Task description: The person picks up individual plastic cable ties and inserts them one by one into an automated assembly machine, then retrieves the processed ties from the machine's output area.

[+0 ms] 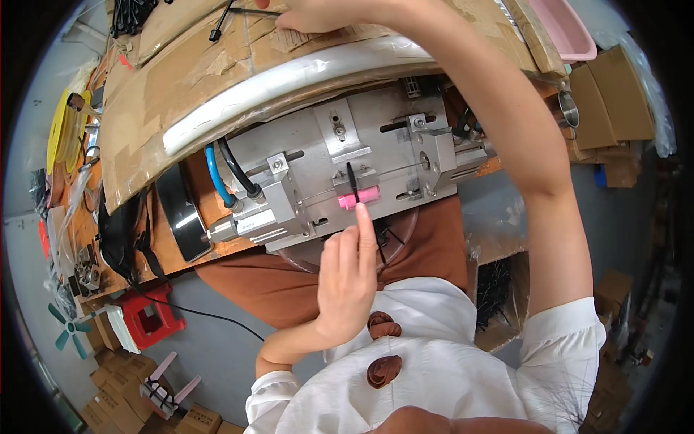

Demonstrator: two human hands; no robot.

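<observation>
A pink block sits at the middle of a silver metal fixture in front of me. Across it lies a thin black strip, one end pointing away from me. My left hand presses the near part of the strip with its outstretched index finger; the other fingers are loosely bent and hold nothing. Far ahead, my right hand reaches over the cardboard-covered shelf. Its fingers, partly cut off by the upper edge, close on a thin black piece. Another black piece with a thicker end lies beside it.
A white rounded strip lines the shelf's near edge. Blue and black hoses run into the fixture's left side. A phone lies left of it. A bundle of black pieces and a pink tray are at the back.
</observation>
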